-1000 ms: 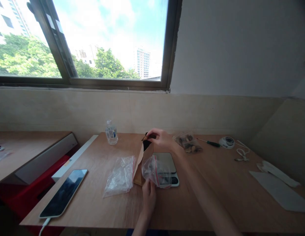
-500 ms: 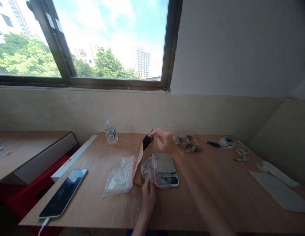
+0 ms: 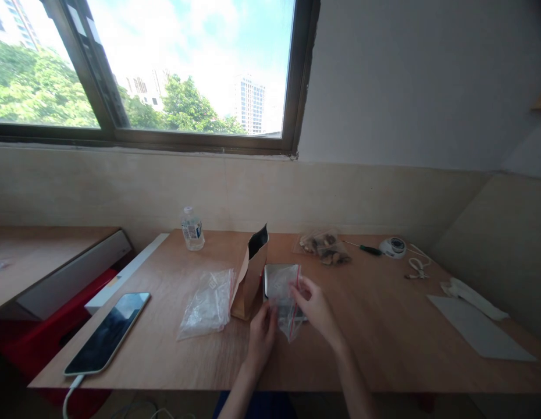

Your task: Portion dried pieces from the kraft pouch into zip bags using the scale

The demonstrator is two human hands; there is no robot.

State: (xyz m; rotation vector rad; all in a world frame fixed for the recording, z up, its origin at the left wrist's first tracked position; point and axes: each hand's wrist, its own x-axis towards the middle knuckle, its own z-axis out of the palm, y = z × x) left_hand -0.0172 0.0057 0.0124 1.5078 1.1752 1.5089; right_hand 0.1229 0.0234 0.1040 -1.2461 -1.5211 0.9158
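A clear zip bag [image 3: 284, 285] with a red seal line is held between my two hands. My left hand [image 3: 262, 331] pinches its lower left edge, and my right hand [image 3: 312, 302] grips it by the red seal at the right. Behind the bag lies a kitchen scale [image 3: 267, 285], mostly covered. An open brown paper pouch [image 3: 252, 273] with a dark inside stands upright just left of the scale. More clear zip bags [image 3: 207, 305] lie flat to the left of the pouch.
Bags of brown dried pieces [image 3: 329, 247] lie at the back, beside a screwdriver [image 3: 370, 250], a dome camera [image 3: 393, 248] and a white cable [image 3: 416, 267]. At left are a water bottle [image 3: 192, 230] and a phone [image 3: 109, 331]; at right, a white sheet [image 3: 477, 326].
My right hand has come down from the pouch's mouth to the clear bag's seal. The bag is now lifted and turned between both hands. The view has shifted slightly.
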